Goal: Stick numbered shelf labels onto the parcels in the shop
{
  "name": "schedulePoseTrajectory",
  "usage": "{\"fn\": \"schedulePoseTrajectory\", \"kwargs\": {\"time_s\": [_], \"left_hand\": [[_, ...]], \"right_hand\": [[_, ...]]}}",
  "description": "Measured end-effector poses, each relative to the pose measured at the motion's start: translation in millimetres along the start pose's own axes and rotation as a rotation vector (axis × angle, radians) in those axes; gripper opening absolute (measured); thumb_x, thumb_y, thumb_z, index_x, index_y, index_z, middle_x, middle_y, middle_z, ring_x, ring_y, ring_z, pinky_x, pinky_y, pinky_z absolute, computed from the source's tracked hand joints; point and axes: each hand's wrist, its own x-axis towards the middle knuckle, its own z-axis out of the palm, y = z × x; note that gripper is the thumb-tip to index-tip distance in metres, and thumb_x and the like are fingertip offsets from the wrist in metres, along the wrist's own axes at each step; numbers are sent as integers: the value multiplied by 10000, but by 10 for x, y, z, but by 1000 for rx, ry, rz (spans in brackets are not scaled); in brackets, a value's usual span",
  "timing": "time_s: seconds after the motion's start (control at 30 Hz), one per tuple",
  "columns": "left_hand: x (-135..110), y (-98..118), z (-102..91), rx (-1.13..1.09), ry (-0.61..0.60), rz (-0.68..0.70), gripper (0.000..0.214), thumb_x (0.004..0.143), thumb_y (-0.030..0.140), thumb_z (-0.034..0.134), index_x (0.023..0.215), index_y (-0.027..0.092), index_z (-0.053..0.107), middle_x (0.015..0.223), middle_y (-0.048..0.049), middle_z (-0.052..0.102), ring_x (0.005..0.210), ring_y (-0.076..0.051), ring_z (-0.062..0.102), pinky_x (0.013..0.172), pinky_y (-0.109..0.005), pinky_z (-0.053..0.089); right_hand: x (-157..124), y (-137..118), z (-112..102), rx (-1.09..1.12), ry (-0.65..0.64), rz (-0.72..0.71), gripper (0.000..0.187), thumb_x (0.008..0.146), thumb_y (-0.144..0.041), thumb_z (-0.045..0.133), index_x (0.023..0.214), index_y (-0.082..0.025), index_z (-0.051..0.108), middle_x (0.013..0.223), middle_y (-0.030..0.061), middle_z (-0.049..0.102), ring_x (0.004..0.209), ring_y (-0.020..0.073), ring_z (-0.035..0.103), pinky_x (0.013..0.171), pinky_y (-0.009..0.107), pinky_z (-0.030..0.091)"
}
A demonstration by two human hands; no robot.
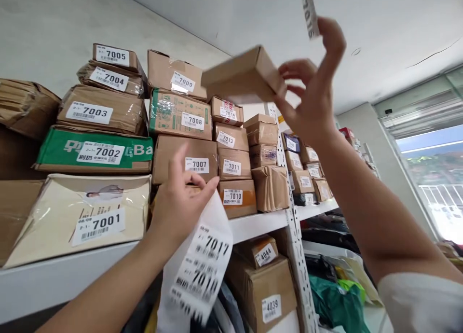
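Observation:
My right hand (311, 91) is raised and pinches one end of a small brown cardboard box (238, 77), which is tilted in the air above the box labelled 7014 (227, 112). A loose label (309, 12), printed 7015 or similar, clings to a raised finger of the same hand. Lower down, my left hand (184, 198) pinches the top of a hanging strip of printed labels (204, 260), showing 7017 and further numbers. Behind that hand stands a brown box labelled 7007 (181, 154).
A white shelf (260, 220) bears stacked, numbered boxes, among them a green box labelled 7002 (94, 149) and a cream parcel labelled 7001 (47, 217). A perforated post (306, 275) stands right of centre. Boxes labelled 4044 (265, 253) and 4039 (271, 294) sit below.

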Motion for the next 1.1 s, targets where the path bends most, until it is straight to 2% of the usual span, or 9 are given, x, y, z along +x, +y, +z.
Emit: {"fn": "schedulePoseTrajectory", "kwargs": {"time_s": [0.07,0.17,0.27,0.37,0.47,0.63,0.9,1.03,1.1], "left_hand": [[37,273,156,39,47,56,915,711,403,781,1483,305,299,692,47,640,543,-151,563,568,-250,428],[-10,576,392,175,-60,114,586,771,415,725,1314,318,526,705,31,668,593,-171,608,588,-257,442],[-141,686,565,333,-141,146,356,872,423,612,1208,308,581,788,7,713,703,-206,664,603,-263,443],[-259,706,661,485,-106,176,377,896,394,588,1257,298,541,834,-8,736,729,-228,682,582,-265,417],[-320,763,717,620,-93,216,420,898,346,590,1308,297,512,852,-12,748,698,-236,684,551,-270,379],[-376,941,788,757,-92,286,432,900,341,586,1320,269,519,788,-12,745,604,-231,662,502,-275,319],[-461,914,753,835,-54,366,415,917,335,563,1322,248,541,753,-20,744,574,-235,651,502,-285,315],[-504,844,675,777,-111,300,414,928,318,554,1337,270,513,794,-7,751,590,-223,663,520,-276,341],[-519,833,644,725,-127,262,410,936,335,544,1340,281,501,819,-2,754,609,-220,673,525,-270,354]], "right_hand": [[-451,-238,-300,100,-71,-13,721,872,-302,632,1454,-366,212,1225,92,591,1052,224,624,809,372,544],[-965,-398,-611,235,-190,-37,724,837,-298,678,1432,-370,271,1155,57,620,1021,234,629,870,442,566],[-1230,-391,-883,286,-92,30,711,727,-327,793,1344,-341,440,1184,63,579,1083,264,584,916,477,569],[-1320,-381,-1166,396,127,222,355,746,-354,778,1064,-304,626,1131,48,570,1032,227,597,804,391,609],[-1356,-453,-1337,611,91,453,98,820,-317,711,869,-264,643,823,4,613,675,129,610,524,268,559],[-1366,-592,-1216,680,12,618,132,766,-275,759,806,-211,650,660,-22,619,569,99,576,514,247,522],[-1322,-573,-1117,313,-67,492,176,828,-357,696,915,-210,655,744,10,649,640,134,608,617,305,544],[-1298,-491,-1164,-133,48,366,677,727,-394,797,1320,-229,514,988,93,631,673,182,602,663,403,564],[-1301,-470,-1142,-191,110,188,719,718,-399,806,1346,-238,495,1085,125,606,839,242,626,750,444,572]]}}
